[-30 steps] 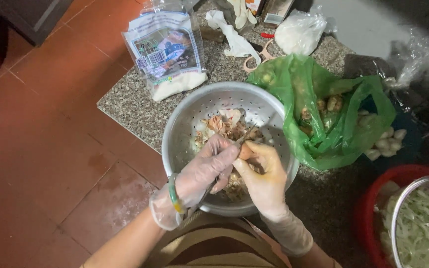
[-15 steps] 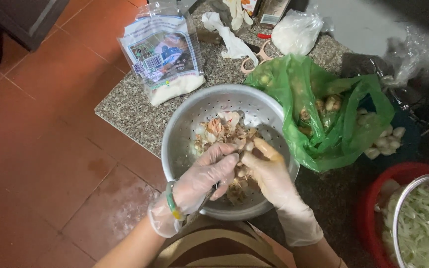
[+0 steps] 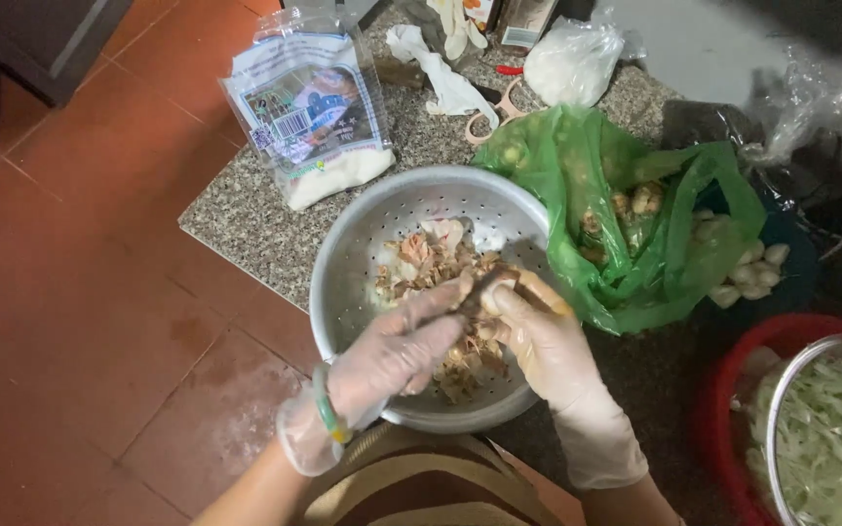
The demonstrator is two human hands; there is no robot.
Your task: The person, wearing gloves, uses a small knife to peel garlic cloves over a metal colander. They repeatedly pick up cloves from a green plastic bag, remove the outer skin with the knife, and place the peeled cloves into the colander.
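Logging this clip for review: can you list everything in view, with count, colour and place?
Colander: one, silver metal, on the counter edge, centre.
Food pieces: many, pale pink and brown, inside the colander.
Green bag: one, right of the colander, open, small pale brown pieces inside.
Printed packet: one, clear with white contents, upper left of the counter.
White bag: one, top of the counter.
Scissors: one pair, pale handles, above the green bag.
Shredded greens bowl: one, metal, in a red basin, lower right.
Granite counter: one, speckled grey.
Left hand: clear glove, green bangle, holds a thin dark tool whose kind I cannot tell.
Right hand: gloved, grips a food piece.
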